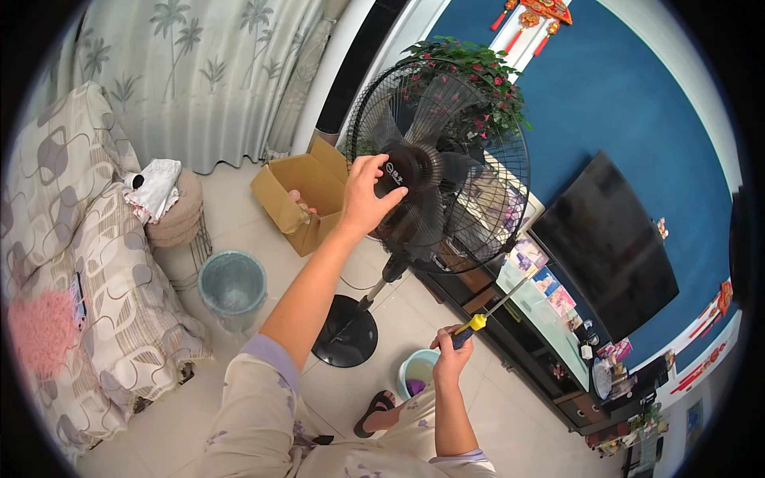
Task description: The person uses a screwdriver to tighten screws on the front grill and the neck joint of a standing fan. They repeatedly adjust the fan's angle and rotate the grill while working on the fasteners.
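Observation:
A black standing fan (406, 167) with a round wire grille stands in front of me, its dark round hub cap facing my way. My left hand (371, 195) is at the left edge of that cap, thumb and fingers spread apart; whether it presses on the cap I cannot tell. Lower right, my right hand (452, 357) is closed round the handle of a screwdriver (476, 322), dark with a yellow collar. Its long metal shaft points up and to the right, below the grille and apart from it. The fan's pole (390, 271) runs down to a round black base (345, 331).
Left of the fan are an open cardboard box (291, 195) and a grey-blue bin (232, 283). A light-green bucket (416, 368) stands near my sandalled foot. A covered sofa (119, 319) fills the left side; a television (610, 247) and low cabinet (550, 374) line the right wall.

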The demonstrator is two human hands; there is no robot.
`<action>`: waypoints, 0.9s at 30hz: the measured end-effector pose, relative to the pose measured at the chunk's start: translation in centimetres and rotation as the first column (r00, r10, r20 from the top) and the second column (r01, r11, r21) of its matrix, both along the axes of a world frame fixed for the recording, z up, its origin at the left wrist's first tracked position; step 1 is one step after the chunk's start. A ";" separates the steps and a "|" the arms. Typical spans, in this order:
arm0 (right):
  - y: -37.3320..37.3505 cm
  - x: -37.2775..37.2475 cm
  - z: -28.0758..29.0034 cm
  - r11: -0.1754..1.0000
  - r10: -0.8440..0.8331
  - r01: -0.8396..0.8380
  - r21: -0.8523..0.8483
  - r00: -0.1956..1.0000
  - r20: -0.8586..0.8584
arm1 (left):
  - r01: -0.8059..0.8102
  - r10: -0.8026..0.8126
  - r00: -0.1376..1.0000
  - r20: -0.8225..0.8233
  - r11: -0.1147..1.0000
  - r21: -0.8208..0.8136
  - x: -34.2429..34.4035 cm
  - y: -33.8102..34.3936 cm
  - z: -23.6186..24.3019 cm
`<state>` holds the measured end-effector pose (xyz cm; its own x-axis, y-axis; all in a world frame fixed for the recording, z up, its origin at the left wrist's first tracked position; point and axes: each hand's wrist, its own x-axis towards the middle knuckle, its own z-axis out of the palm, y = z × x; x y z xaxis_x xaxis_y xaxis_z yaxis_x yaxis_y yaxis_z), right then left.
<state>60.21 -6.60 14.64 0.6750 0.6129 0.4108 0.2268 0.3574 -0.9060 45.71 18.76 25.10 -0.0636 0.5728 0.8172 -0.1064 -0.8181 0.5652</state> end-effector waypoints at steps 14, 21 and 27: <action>5.1 2.0 5.5 0.976 -0.156 0.128 0.176 0.975 0.157 | 0.250 -0.156 0.964 0.217 0.815 -0.522 1.3 4.4 -5.9; 6.9 1.3 6.2 0.961 -0.123 0.085 0.264 0.984 0.129 | 0.158 -0.078 0.977 0.197 0.889 -0.429 3.0 3.4 -5.6; 7.3 1.8 5.7 0.959 -0.135 0.084 0.271 0.975 0.176 | -0.227 0.217 0.973 0.074 0.957 0.180 1.3 0.7 0.4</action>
<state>62.02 0.68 20.31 0.6256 0.3935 0.6736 0.4371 0.5383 -0.7205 47.03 19.46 25.48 -0.2181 0.3778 0.8998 0.0641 -0.9145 0.3995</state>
